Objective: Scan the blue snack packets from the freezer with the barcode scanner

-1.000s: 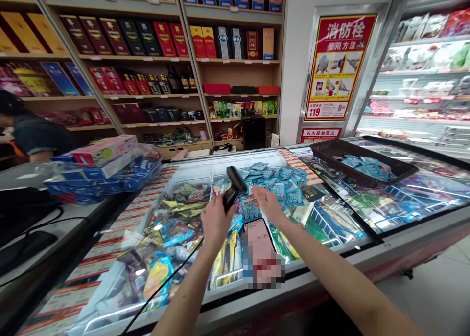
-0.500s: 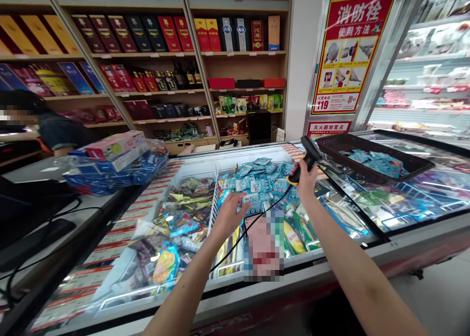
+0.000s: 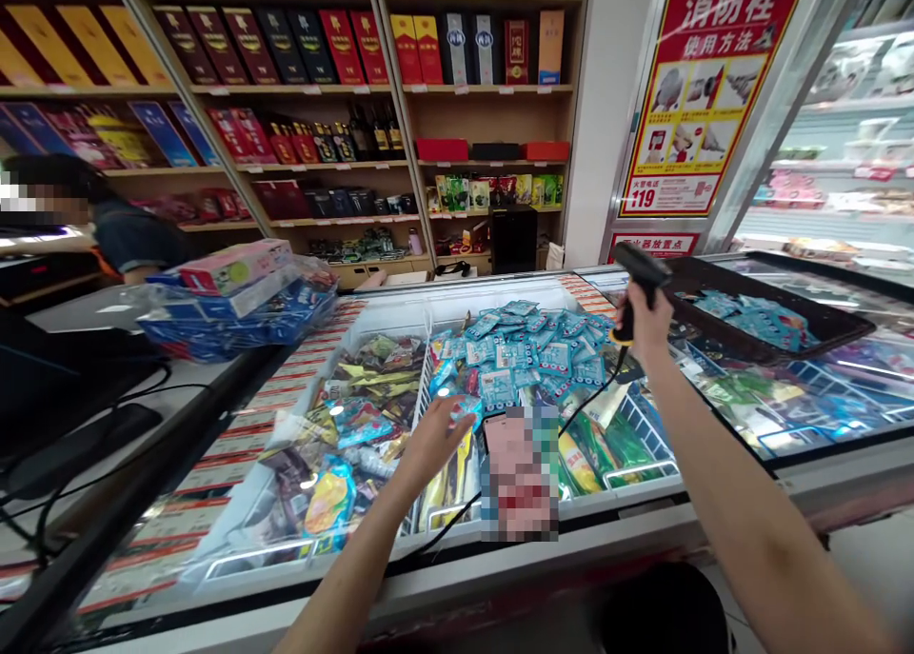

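Note:
My right hand (image 3: 649,326) grips a black barcode scanner (image 3: 643,266) with a yellow trim, raised over the right part of the freezer top. A black cable (image 3: 589,399) hangs from its handle and runs across to the front edge. My left hand (image 3: 435,437) has a small light-blue packet (image 3: 466,410) at its thumb and fingertips. Just beyond it lies a loose pile of similar blue packets (image 3: 515,351) on the glass. A phone (image 3: 508,445), partly blurred out, rests by the front edge between my hands.
A chest freezer with bagged goods (image 3: 371,373) under its glass spans the front. At the right sits a dark tray (image 3: 835,323) with more blue packets. Plastic-wrapped boxes (image 3: 239,297) stand on the left counter, near a person (image 3: 135,230). Shelves of boxes (image 3: 249,45) line the back.
My right hand has moved right with the scanner, away from the pile. My left hand has drawn slightly back and left, now with a blue packet at its fingertips. The view has shifted a little.

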Tool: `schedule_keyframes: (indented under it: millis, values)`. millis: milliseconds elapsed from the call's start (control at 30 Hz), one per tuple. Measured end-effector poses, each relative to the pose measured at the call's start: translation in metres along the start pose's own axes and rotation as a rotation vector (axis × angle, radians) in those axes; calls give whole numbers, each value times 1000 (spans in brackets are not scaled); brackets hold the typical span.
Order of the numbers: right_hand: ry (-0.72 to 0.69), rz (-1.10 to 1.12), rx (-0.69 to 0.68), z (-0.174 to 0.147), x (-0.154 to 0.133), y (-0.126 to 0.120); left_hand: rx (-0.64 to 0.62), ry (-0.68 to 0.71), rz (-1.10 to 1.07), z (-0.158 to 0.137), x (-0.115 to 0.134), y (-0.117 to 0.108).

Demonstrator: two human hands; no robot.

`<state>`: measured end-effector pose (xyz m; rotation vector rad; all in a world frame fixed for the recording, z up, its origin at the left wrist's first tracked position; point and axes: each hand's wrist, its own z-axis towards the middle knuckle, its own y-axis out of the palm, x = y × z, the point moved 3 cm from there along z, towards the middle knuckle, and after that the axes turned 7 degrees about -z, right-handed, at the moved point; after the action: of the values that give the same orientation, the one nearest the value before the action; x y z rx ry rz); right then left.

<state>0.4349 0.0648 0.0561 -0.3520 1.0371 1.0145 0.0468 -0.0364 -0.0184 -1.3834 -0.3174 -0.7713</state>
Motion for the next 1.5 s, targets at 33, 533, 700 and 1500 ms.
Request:
schedule_keyframes:
  millis: [33,533,700,1500]
  values:
    - [30,-12,-93,-14,3,13,24,-13,25,16,1,4]
    - [300,79,-460,-83,16,69,170,-101,-146,92,-23,25]
    - [462,104,-615,-90,30,81,275,-75,-674,98,-39,24]
    - [360,-38,-1013,-131,32,132,582,-82,-871,103,-87,-12]
